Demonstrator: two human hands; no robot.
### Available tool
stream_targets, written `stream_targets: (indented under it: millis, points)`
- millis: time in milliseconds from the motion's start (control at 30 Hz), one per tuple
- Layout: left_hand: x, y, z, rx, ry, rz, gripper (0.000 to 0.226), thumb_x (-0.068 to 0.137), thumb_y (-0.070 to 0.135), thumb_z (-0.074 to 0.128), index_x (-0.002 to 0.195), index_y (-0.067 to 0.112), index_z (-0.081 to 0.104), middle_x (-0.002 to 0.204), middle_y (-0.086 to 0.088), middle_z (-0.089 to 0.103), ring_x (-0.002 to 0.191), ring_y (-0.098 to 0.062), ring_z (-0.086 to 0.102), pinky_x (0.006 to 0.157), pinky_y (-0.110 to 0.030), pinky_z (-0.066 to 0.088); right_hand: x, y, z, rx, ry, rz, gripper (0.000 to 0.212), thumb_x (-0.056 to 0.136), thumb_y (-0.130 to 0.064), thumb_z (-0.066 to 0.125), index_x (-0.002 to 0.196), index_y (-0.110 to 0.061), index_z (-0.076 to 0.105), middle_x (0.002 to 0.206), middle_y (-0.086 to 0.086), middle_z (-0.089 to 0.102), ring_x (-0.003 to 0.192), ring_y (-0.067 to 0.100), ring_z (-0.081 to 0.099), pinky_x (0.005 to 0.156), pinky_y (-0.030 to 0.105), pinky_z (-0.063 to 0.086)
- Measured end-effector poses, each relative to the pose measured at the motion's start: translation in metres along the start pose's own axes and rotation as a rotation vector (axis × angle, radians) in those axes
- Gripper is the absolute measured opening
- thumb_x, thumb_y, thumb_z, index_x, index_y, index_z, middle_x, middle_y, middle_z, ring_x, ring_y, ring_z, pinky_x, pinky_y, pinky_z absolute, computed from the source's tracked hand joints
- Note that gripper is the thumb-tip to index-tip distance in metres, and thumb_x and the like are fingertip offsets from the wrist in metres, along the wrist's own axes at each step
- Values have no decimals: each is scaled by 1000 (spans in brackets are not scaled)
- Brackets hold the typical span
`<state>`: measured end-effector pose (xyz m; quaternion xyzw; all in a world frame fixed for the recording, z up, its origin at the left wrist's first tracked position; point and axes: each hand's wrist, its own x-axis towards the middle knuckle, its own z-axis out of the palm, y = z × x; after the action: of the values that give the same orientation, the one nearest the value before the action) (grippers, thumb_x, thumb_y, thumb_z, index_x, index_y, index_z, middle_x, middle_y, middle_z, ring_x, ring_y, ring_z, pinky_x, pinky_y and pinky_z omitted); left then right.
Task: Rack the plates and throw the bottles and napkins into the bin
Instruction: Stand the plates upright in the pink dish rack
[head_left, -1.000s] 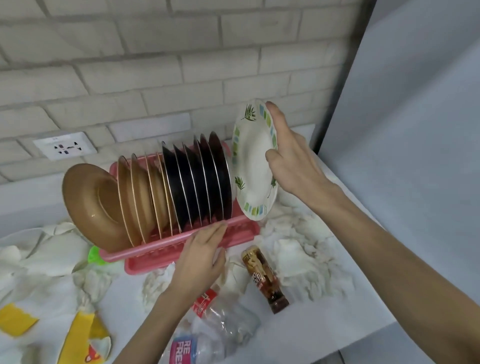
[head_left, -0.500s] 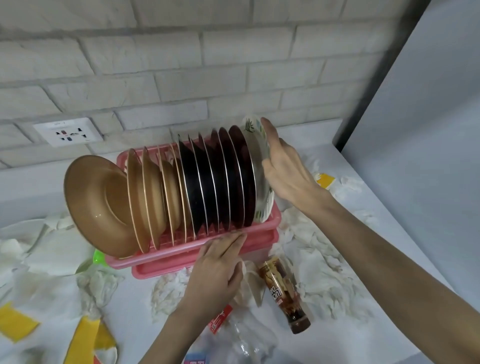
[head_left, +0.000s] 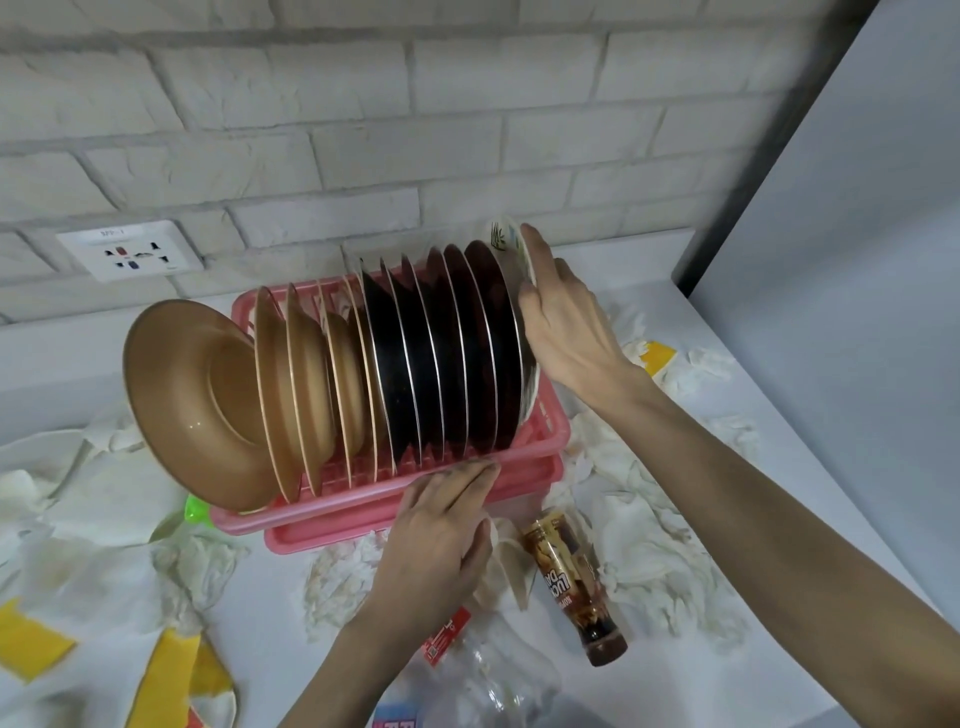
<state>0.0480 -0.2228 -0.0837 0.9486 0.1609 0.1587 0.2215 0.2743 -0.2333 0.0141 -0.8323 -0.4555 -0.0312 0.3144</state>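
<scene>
One patterned plate (head_left: 511, 249), lately aloft, now racked mid-frame; right hand (head_left: 563, 322) grasps it; left hand (head_left: 441, 525), flat, steadies rack (head_left: 363, 499); bottles (head_left: 571, 577) remain.

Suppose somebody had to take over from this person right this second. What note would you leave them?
Left hand: open, straight fingers pressing the front rim of the pink rack.
Right hand: grip on the leaf-patterned plate at the rack's right end, beside the black plates; its slot is hidden.
Done: brown plates and black plates stand racked.
Left: release that plate, then bin the brown bottle, clear plastic bottle and crumpled napkins on the counter. No bin is in view.
</scene>
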Motion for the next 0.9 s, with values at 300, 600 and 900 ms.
stream_targets:
  millis: [300, 600, 900]
  points:
    - [0, 0, -3, -36, -14, 7, 47, 88, 23, 51, 134, 15, 58, 136, 5, 58, 124, -5, 45, 115, -16, 11, -7, 10, 14, 14, -18, 43, 57, 102, -27, 28, 156, -26, 12, 107, 14, 52, 78, 39, 59, 72, 51, 52]
    - [0, -5, -3, -59, -9, 38, 46, 92, 24, 49, 136, 17, 57, 140, 8, 55, 129, -4, 43, 113, -20, 21, -25, 13, 4, 46, 6, 55, 53, 104, -37, 26, 155, -27, 15, 123, 9, 50, 90, 32, 61, 77, 48, 52]
    - [-21, -3, -32, -220, 115, -44, 36, 90, 4, 66, 122, 21, 69, 121, 11, 68, 112, 2, 58, 100, -6, 37, -119, 28, -30, 366, 63, 223, 61, 93, -56, 21, 151, -37, 21, 125, -13, 46, 105, 20, 58, 92, 35, 44]
